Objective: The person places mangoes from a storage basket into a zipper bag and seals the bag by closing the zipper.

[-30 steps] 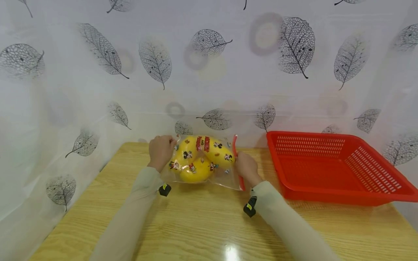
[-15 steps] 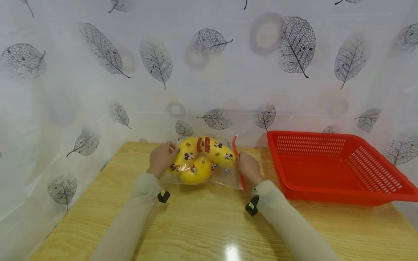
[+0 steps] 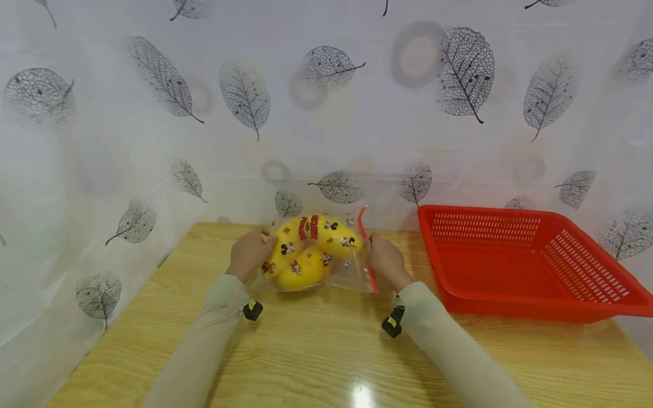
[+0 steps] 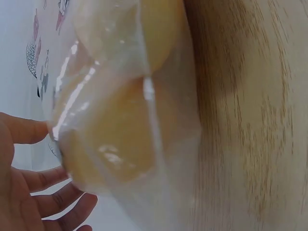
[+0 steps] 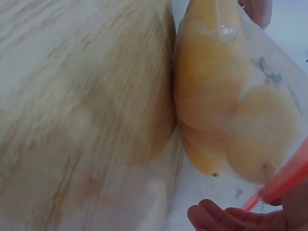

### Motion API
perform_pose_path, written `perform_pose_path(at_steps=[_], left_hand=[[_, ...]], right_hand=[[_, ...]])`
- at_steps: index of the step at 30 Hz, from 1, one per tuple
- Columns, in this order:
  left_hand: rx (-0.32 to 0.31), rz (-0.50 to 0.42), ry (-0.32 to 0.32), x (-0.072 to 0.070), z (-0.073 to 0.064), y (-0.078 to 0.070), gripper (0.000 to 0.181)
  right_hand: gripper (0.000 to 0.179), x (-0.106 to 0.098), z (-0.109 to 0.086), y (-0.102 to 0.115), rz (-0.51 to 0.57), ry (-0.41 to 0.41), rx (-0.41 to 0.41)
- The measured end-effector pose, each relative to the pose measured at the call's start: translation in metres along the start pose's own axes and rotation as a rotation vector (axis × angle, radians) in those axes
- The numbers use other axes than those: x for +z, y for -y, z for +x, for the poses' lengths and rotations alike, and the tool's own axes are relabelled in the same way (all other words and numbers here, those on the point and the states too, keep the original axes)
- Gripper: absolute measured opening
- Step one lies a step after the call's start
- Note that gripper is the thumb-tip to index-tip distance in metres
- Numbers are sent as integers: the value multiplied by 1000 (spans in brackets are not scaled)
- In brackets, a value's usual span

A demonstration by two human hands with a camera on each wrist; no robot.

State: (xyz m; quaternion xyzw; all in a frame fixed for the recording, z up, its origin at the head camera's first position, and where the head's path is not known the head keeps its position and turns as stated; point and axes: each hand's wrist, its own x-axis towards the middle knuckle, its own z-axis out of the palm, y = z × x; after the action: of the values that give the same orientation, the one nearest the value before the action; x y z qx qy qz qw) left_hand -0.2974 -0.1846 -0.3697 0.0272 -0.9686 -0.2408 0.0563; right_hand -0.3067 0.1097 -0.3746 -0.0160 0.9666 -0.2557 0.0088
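Note:
A clear zip bag (image 3: 331, 278) printed with cartoon mice and red lettering lies at the back middle of the table. Several rounded yellow fruits (image 3: 300, 274) fill it, and a stem end shows on some in the right wrist view. At its left end, the left hand (image 3: 250, 252) has its fingertips against the bulging plastic. Those fingers (image 4: 60, 199) are spread and loosely bent in the left wrist view, with a gap between thumb and fingers. The right hand (image 3: 386, 260) pinches the red zip strip (image 3: 363, 221) along the bag's right edge.
A red plastic basket (image 3: 510, 300) with slotted walls stands on the right of the wooden table (image 3: 306, 351). Behind the table hangs a white curtain (image 3: 357, 141) with a leaf print. Dark wrist cameras (image 3: 391, 323) sit below both sleeves.
The left hand has gone from the bag's upper left corner down to its left side. The bag has shifted slightly left, and the red strip leans more, still in the right hand.

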Motion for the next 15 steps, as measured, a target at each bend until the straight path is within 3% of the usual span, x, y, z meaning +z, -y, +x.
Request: perform_pose_path(at_steps=[10, 13, 15], left_hand=[[-21, 31, 27, -1, 1, 2, 54], [-17, 40, 2, 1, 0, 1, 60], [18, 53, -34, 1, -2, -2, 64]], right_hand=[[42, -5, -3, 7, 1, -22, -32], [45, -7, -6, 6, 35, -18, -12], [48, -10, -9, 4, 54, -39, -19]])
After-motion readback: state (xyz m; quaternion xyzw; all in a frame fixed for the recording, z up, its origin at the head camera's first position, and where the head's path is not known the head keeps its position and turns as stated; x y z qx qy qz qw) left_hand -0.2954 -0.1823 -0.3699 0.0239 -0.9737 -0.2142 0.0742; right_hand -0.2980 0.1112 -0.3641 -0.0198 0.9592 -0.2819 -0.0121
